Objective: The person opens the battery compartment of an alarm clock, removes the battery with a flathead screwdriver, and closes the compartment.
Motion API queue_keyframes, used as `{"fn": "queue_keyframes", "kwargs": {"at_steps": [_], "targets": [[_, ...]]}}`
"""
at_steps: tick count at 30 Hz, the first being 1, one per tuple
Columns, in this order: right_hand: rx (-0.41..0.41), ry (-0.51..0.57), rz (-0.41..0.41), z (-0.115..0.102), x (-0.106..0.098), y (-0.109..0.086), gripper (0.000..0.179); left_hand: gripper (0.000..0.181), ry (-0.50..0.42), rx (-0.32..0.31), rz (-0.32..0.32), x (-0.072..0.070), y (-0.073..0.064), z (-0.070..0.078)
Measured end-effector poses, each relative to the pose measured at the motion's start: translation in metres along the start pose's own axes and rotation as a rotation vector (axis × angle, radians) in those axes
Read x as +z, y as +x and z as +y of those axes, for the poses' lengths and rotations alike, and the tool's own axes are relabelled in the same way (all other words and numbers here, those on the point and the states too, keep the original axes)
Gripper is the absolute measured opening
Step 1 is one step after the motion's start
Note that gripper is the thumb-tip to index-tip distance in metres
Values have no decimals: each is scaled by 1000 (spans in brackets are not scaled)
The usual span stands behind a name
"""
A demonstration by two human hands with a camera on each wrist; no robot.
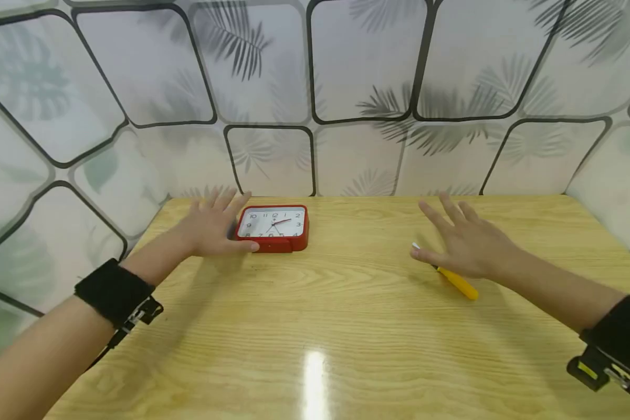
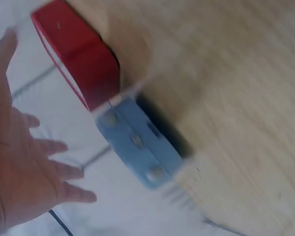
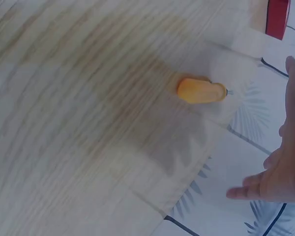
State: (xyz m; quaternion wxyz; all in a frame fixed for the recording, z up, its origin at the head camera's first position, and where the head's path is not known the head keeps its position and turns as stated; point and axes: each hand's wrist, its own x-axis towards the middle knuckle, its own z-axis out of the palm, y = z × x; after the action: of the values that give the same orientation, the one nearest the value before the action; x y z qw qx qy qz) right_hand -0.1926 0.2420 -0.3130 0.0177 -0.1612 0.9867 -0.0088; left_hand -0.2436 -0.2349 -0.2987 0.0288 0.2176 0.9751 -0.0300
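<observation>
My left hand (image 1: 212,228) is spread over the left part of the table, beside a red rectangular clock (image 1: 273,224) with a white face. In the head view its thumb overlaps the clock's lower left corner; I cannot tell whether they touch. A light-blue box-like object (image 2: 137,142) with round knobs stands next to the clock in the left wrist view; the hand hides most of it from the head camera. On the right, my right hand (image 1: 467,246) hovers with fingers spread above a slim screwdriver-like tool (image 1: 459,284) with a yellow handle. Its thumb partly covers the tool's shaft.
The wooden table (image 1: 315,309) ends at the back against a wall covering (image 1: 273,157) with leaf prints and dark outlines. Similar covering rises at both sides. A black band with a small camera is on each wrist.
</observation>
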Motion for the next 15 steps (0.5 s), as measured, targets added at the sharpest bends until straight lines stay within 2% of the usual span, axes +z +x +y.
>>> {"fn": "queue_keyframes", "kwargs": {"at_steps": [6, 11, 15], "targets": [[-8, 22, 5, -2, 10, -1, 91, 133, -96, 22, -126, 0, 7, -37], [11, 57, -22, -3, 13, -1, 80, 137, -191, 35, -132, 3, 14, -57], [1, 97, -65, -2, 15, 1, 70, 133, -276, 19, -144, 6, 16, -66]]}}
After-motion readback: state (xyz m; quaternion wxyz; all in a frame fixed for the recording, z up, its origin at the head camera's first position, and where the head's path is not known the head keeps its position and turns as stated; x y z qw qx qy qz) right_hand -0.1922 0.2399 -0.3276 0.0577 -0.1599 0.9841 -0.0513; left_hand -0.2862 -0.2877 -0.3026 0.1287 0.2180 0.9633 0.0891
